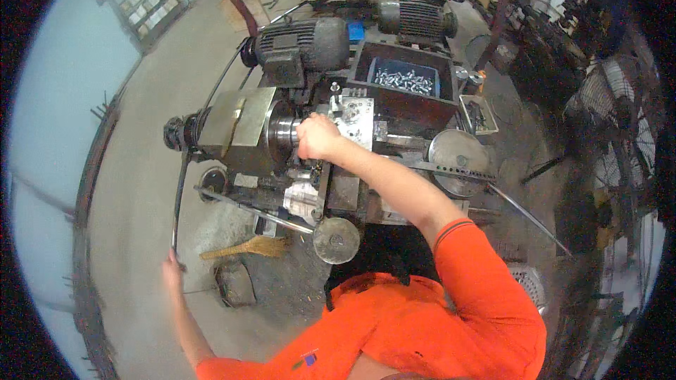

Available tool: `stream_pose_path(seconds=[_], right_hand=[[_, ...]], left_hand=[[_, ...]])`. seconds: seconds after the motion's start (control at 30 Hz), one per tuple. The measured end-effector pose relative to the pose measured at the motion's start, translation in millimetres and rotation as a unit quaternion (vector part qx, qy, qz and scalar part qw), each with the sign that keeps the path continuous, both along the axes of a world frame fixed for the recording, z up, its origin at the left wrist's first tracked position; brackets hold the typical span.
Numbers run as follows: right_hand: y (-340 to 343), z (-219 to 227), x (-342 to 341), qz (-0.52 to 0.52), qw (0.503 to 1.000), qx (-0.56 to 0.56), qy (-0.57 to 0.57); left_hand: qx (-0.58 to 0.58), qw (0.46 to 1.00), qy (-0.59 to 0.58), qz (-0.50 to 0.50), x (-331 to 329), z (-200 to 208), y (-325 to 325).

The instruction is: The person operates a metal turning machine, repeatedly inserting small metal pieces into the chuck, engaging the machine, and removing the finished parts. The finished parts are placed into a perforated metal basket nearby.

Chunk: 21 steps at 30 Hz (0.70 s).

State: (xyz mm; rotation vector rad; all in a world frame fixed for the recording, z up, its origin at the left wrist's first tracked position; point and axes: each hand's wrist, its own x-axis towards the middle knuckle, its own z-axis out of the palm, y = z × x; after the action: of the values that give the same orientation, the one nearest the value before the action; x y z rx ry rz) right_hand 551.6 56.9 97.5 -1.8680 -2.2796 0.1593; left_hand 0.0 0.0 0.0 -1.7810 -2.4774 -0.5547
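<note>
Hands: right hand (318, 136) curled at spindle nose (283, 131), contents hidden; left hand (172, 271) closed round long lever (179, 203), pointing twelve | spindle nose: right hand's nine o'clock, axis nine-to-three, right nearer | parts box (415, 106): its two o'clock

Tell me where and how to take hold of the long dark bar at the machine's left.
Probably best by its near end, coming from the person's side: the long dark bar is slim and stands clear of the machine there, where the left hand is.
</note>
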Motion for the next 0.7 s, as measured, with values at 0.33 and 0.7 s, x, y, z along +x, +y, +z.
stream_pose_path(seconds=[0.33,0.7], right_hand=[[-1.2,-11.8,17.1,0.023,0.997,0.072,-0.007],[-33.3,25.5,178.8,-0.279,0.958,-0.006,0.061]], left_hand=[[-0.018,0.998,0.049,0.042,136.2,4.7,-58.4],[-0.152,0.852,-0.483,-0.132,79.7,-10.9,-4.7]])
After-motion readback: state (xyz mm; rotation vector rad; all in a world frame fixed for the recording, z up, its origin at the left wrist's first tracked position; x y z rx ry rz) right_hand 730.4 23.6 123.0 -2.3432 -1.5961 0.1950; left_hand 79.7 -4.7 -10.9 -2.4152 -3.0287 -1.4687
